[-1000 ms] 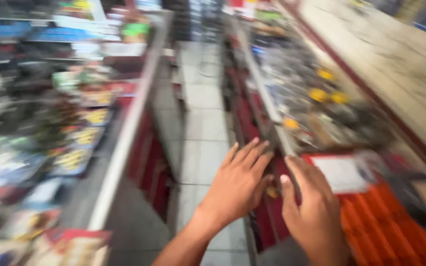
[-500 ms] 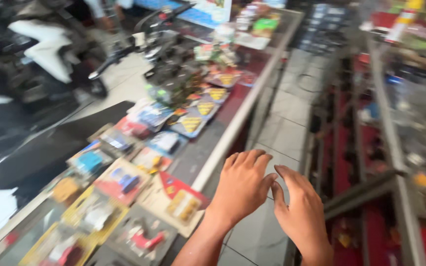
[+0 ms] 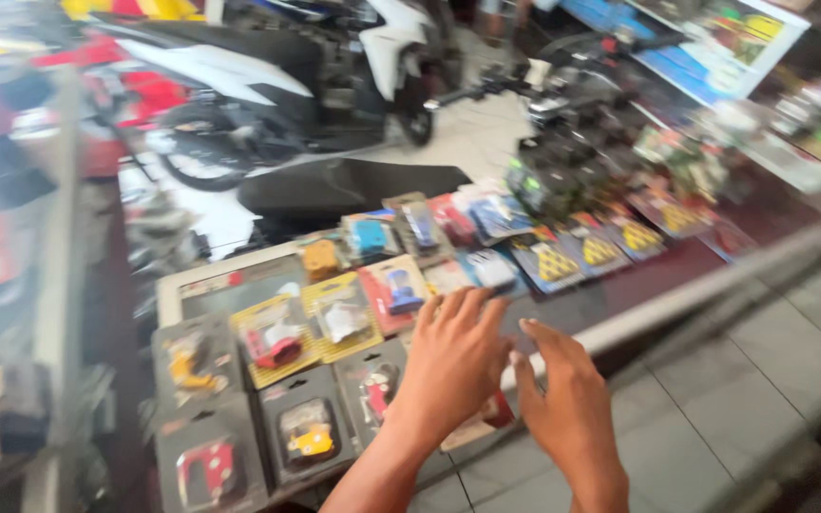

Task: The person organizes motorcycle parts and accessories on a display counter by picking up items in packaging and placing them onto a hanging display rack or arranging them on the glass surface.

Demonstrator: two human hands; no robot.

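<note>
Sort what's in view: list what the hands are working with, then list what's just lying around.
In hand:
left hand, open, over the carded parts packs on the glass counter
right hand, open, beside it, holding nothing

Lying about:
white and black scooter behind the counter
black seat
yellow-patterned packs further along

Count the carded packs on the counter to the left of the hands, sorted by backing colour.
Dark-backed packs: 4
Yellow-backed packs: 2
Red-backed pack: 1
Total: 7
The picture is blurred, so take this as a best count. One dark-backed pack lies partly under the left hand.
</note>
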